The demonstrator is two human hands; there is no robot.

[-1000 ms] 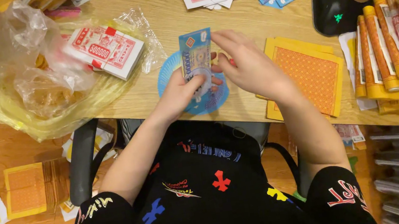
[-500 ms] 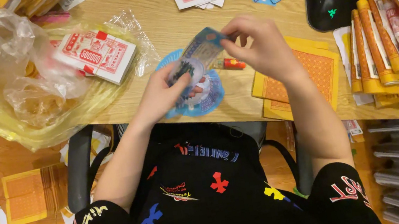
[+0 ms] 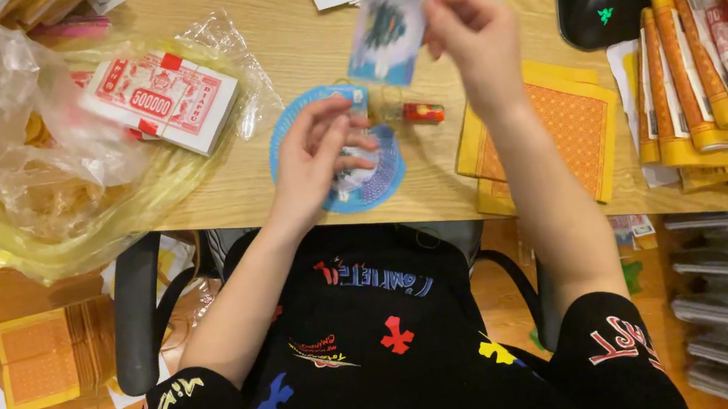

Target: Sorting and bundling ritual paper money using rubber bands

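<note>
Right hand (image 3: 467,27) pinches blue note (image 3: 396,5) by its edge; left hand (image 3: 316,149) half-open on round stack (image 3: 379,173). Thin, floppy paper; probably tears easily.

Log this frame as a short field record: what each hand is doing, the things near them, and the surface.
Right hand: right hand lifts a stack of blue paper notes above the table
Left hand: left hand rests on a round blue paper fan
Between hands: small red item, kind unclear
Left of hands: red-and-white note bundle on a clear plastic bag
Right of hands: orange-and-yellow paper sheets; rolled paper bundles
Surface: wooden table
</note>
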